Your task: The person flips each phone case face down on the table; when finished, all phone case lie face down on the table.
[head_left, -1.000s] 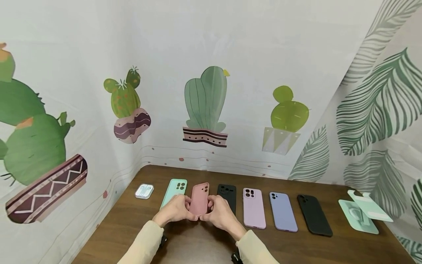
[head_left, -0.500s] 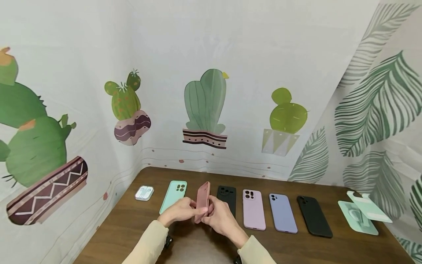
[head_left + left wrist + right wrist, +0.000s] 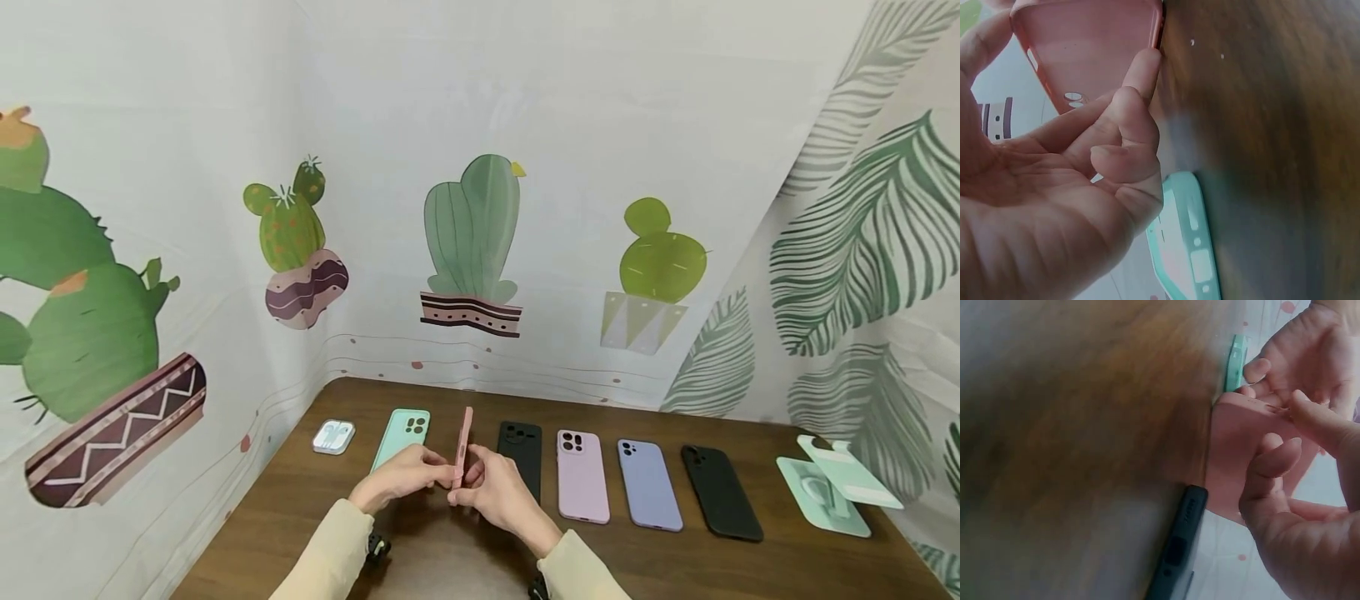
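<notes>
A pink phone case [image 3: 464,435] stands edge-on to the head camera, held upright over the table between both hands. My left hand [image 3: 402,478] grips its lower left side; the left wrist view shows thumb and fingers at opposite edges and the case's hollow inside [image 3: 1094,47]. My right hand [image 3: 504,493] holds the lower right side. Facing the right wrist camera is the smooth outer back [image 3: 1235,450], with the thumb at its bottom edge. A mint phone case [image 3: 402,435] lies just left of the hands, a black phone case [image 3: 521,450] just right.
Rightward in a row lie a pink-lilac phone case [image 3: 582,479], a periwinkle one [image 3: 649,483] and another black one [image 3: 722,493]. A mint folding phone stand [image 3: 821,512] is at far right. Boxed white earphones [image 3: 333,437] lie at far left. A cactus-print cloth [image 3: 570,167] hangs behind.
The pink case has turned from showing its open inside face to standing edge-on. Both hands have shifted their grip along its lower sides while turning it.
</notes>
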`<state>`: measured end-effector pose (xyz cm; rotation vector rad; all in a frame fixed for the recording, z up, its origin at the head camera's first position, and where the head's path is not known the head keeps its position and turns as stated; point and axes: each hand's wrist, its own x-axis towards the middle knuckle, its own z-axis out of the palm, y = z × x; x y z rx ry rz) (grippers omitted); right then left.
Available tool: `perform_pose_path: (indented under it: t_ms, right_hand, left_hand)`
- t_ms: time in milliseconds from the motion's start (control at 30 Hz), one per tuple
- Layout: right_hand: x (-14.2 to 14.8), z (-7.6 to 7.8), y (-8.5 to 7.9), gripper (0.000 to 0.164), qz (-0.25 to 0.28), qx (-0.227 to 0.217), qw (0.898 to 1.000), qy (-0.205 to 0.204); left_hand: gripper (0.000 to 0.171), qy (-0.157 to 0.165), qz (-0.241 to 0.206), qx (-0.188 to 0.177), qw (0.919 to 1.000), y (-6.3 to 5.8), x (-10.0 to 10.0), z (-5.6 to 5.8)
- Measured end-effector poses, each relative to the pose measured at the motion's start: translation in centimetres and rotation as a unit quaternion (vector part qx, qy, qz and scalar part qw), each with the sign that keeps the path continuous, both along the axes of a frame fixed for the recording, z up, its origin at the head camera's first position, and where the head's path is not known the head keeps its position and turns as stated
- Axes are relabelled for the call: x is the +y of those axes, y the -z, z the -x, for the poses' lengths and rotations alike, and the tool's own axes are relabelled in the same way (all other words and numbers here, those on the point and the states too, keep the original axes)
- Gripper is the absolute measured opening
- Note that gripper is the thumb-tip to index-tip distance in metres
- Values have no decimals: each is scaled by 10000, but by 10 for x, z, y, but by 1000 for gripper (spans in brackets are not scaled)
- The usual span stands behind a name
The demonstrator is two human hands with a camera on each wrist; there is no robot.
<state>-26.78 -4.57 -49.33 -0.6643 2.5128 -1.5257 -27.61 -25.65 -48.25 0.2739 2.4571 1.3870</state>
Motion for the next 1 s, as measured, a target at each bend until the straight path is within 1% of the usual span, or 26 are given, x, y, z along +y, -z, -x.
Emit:
perform_pose_path:
  t_ms: [33,100,167,267,367,467,567,700,800,900,1000]
  right_hand:
    - [-1,0,1,74,-39,-102,9999,0]
    - [-4,1,2,62,-144,-265,9995,-21]
    - [-7,2,2,45,-263,-335,9991,-54]
    - [-12,3,1,30,-426,-335,9985,-85]
    - [-16,3,1,27,-587,-294,9978,-81]
    - [-20,6,3,29,-739,-358,9966,-44]
    - [-24,16,16,35,-1050,-410,9936,43]
    - [-29,34,44,38,-1352,-448,9895,229]
    - [-32,42,59,40,-1307,-412,9900,326]
    - [-34,43,65,42,-1172,-391,9916,385]
    - [-35,41,63,43,-1098,-492,9916,478]
  left_hand:
    - [37,21,-65,-4,10000,0,-1,0]
    - [44,24,-124,34,9999,-1,-4,-1]
    - [55,-3,-223,20,9997,-3,-8,-1]
    - [73,-19,-379,110,9992,-6,-14,-1]
    - [81,62,-546,213,9983,-8,-20,-1]
    - [78,130,-566,318,9978,-11,-25,-1]
    - [73,123,-475,385,9981,-12,-28,-2]
    - [70,17,-214,554,9982,-10,-29,-2]
    - [67,-137,163,709,9973,-8,-29,-4]
    - [64,-294,669,908,9932,-6,-27,-5]
    - [64,-357,1202,1104,9860,-5,-22,-5]
